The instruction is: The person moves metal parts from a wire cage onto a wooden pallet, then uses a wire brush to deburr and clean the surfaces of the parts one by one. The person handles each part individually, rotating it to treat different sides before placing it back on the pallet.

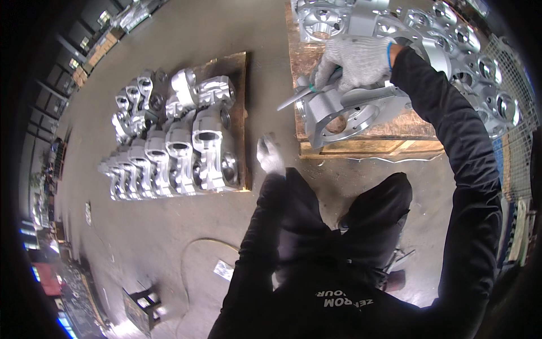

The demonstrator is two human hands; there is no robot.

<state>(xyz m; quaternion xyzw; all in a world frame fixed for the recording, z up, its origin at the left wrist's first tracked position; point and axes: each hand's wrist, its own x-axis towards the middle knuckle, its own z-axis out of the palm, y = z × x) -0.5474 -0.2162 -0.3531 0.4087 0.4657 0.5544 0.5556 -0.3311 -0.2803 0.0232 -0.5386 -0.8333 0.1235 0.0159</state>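
Observation:
My right hand [361, 62], in a grey knitted glove with a blue cuff edge, is closed around a flat file [294, 98] with a green band near its grip. The file's grey blade points down and left, over the edge of a large silver metal casting [344, 120] with round bored openings. That casting lies at the near end of a wooden pallet, under my right hand. My left hand [270, 153], also gloved, hangs in the gap between the two pallets and touches no casting. Motion smears its fingers.
A second wooden pallet [241, 85] to the left carries rows of silver castings [180, 148]. More castings [468, 79] fill the right pallet's far side, next to wire mesh [511, 73]. A hose [186, 254], a paper sheet [224, 270] and a small stool [141, 308] are on the floor.

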